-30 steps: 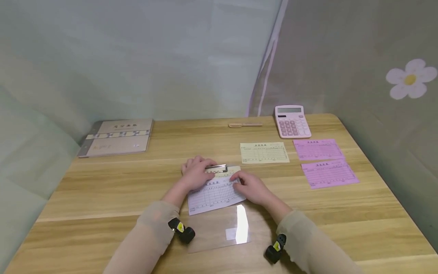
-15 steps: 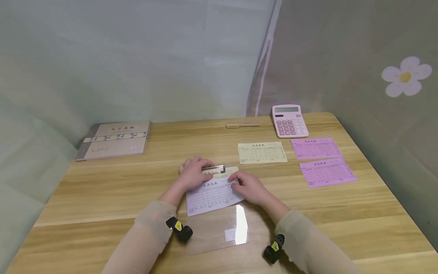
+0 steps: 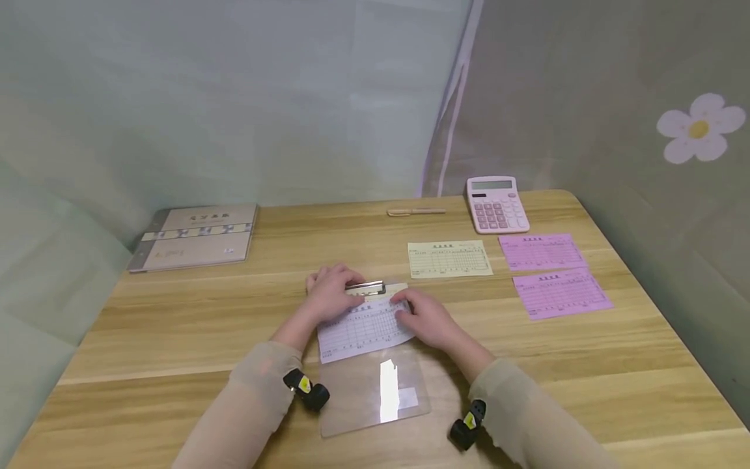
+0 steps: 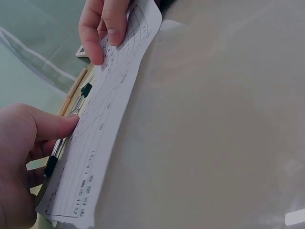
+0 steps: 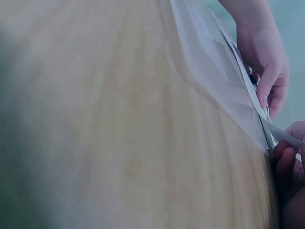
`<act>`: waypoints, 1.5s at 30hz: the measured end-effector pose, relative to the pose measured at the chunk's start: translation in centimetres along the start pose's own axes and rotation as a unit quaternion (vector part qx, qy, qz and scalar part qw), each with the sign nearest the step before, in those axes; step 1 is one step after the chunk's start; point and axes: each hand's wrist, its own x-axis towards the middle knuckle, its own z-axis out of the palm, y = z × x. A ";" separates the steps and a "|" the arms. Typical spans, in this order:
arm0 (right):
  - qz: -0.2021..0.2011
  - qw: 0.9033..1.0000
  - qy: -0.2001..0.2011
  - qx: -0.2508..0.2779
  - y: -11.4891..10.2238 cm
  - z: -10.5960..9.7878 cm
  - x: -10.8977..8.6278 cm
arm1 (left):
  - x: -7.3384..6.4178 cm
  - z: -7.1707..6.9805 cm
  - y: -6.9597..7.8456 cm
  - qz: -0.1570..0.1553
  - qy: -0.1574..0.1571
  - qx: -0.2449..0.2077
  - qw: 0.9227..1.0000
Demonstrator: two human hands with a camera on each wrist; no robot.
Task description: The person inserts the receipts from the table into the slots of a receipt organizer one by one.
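A clear clipboard (image 3: 375, 391) with a metal clip (image 3: 372, 288) lies in front of the person. On its upper part are a pale yellow form (image 3: 395, 291), mostly covered, and a white printed form (image 3: 363, 332) over it. The left hand (image 3: 333, 296) grips the clipboard's top end at the clip, thumb towards the white form's top edge, as the left wrist view also shows. The right hand (image 3: 428, 318) pinches the white form near its upper right corner. In the right wrist view the right hand (image 5: 290, 162) is partly cut off by the frame.
A yellow form (image 3: 450, 259) and two pink forms (image 3: 541, 253) lie to the right on the wooden table (image 3: 176, 332). Further back are a pink calculator (image 3: 498, 205), a pen (image 3: 416, 212) and, at left, a bound account book (image 3: 196, 238). Curtains hang behind the table.
The white form has slid slightly up towards the clip, covering more of the pale yellow one. The glare on the clipboard has shifted left. Both hands keep nearly the same places.
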 end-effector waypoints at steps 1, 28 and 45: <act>-0.001 1.000 0.002 0.002 0.1 0.0 0.0 | 0.0 -0.1 0.0 0.000 -0.001 0.001 1.000; -0.010 0.999 0.002 -0.039 0.2 0.1 0.0 | 0.0 0.3 -0.4 0.046 0.018 0.034 0.998; -0.014 1.000 0.024 -0.011 0.1 0.1 -0.1 | -0.1 0.1 -0.5 0.059 0.015 0.025 0.998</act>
